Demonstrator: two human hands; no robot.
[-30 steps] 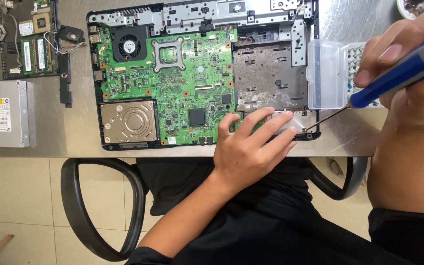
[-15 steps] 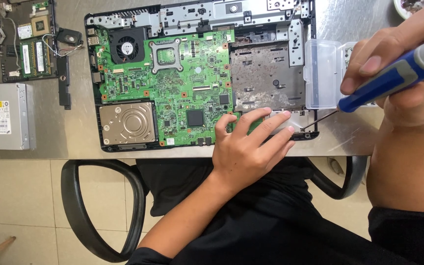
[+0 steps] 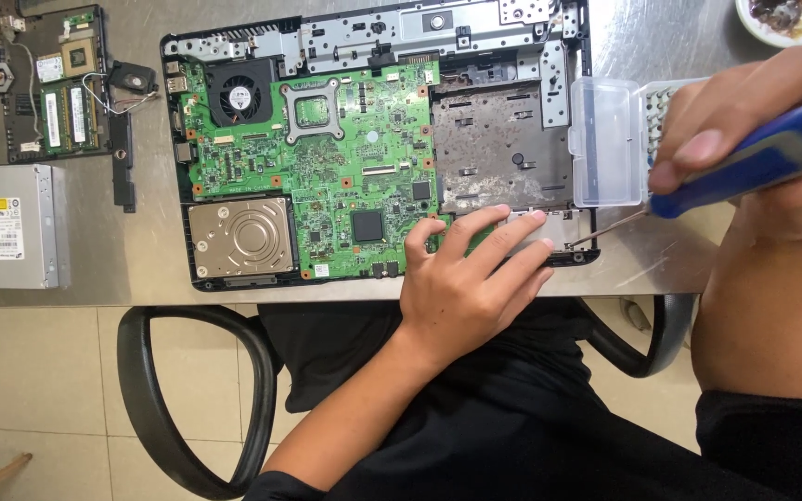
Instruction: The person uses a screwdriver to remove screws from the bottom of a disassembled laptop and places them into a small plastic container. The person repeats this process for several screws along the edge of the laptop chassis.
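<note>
While the steel tabletop (image 3: 122, 250) sat above tiled floor (image 3: 39, 390), my left hand (image 3: 471, 278) lay flat, fingers spread, on the laptop chassis (image 3: 503, 148) — right hand (image 3: 744, 121), edge-cropped, gripped the blue screwdriver (image 3: 754, 162) at its corner.

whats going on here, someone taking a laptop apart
A person has an opened laptop on a metal table, green circuit board exposed. The left hand presses on its near right corner. The right hand holds a blue-handled screwdriver, tip at that corner. A clear parts box sits alongside.
</note>
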